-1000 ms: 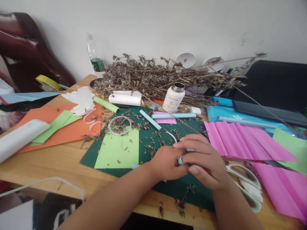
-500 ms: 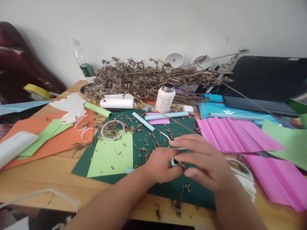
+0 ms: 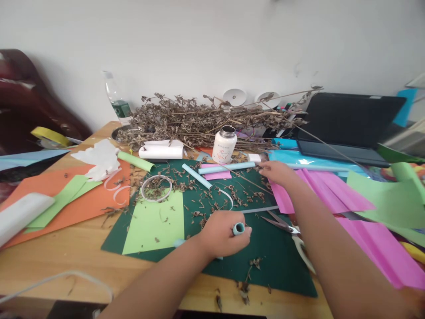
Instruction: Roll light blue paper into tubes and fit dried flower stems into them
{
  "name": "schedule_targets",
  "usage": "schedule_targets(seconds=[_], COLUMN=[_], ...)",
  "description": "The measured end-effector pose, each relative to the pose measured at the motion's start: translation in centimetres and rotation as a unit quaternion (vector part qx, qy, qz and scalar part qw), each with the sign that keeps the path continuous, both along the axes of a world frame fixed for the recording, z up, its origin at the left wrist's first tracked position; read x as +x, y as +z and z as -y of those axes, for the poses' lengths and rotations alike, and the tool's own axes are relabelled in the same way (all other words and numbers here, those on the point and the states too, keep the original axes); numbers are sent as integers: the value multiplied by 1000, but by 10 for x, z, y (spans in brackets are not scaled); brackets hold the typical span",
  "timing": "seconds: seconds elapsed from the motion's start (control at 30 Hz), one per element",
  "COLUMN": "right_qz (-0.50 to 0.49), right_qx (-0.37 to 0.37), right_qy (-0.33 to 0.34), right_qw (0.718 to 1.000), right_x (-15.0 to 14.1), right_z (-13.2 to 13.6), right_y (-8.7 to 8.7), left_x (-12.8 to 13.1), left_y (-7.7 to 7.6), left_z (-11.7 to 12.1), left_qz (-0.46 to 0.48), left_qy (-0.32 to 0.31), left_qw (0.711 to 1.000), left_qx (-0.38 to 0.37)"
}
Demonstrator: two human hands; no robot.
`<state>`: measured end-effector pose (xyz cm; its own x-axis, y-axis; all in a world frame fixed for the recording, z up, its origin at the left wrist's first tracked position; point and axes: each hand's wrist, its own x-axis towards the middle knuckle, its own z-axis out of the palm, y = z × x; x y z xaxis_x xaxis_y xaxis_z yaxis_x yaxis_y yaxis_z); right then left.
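Observation:
My left hand (image 3: 224,232) is wrapped round a light blue paper tube (image 3: 238,228), whose open end points up at me above the green cutting mat (image 3: 265,248). Arm stretched out, my right hand (image 3: 278,172) is by the mat's far right edge. Its fingers reach forward, slightly blurred, close to a small white block (image 3: 254,158); I cannot tell whether they touch it. Just left of those fingers lies a blue paper roll (image 3: 229,167), partly over a pink paper piece (image 3: 217,175). A second blue roll (image 3: 196,176) lies farther left. Scissors (image 3: 282,225) lie partly under my right forearm.
A white open bottle (image 3: 224,145) stands before a heap of dried stalks (image 3: 199,115). Pink crepe paper (image 3: 332,195) and a dark laptop (image 3: 352,128) are at right. Orange sheets (image 3: 76,201), a ring (image 3: 156,188) and scattered dry leaves lie left.
My right hand has left the tube at my left hand and moved forward and right toward the small white block. The scissors have come into view. My left hand keeps the tube.

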<state>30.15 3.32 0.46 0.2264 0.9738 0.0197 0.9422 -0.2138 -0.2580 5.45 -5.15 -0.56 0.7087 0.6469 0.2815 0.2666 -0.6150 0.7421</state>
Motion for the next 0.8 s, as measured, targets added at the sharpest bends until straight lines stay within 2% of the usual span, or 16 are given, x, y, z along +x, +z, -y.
schedule_targets(seconds=[0.23,0.53,0.8], right_qz=[55,66,104], right_qx=[-39,-66,-44], right_qy=[-7,57,46], right_qw=[998,994,992], right_x=[8,-5,-29], right_z=[-23,-37,-38], right_y=[-17,-20,-21], left_x=[1,2,3], left_y=[-2,0,-2], left_z=[-1,-1,0], left_qz=[5,6,15], left_qy=[-8,-7,-4], left_qw=[1000,1000,1000], left_qx=[11,13,7])
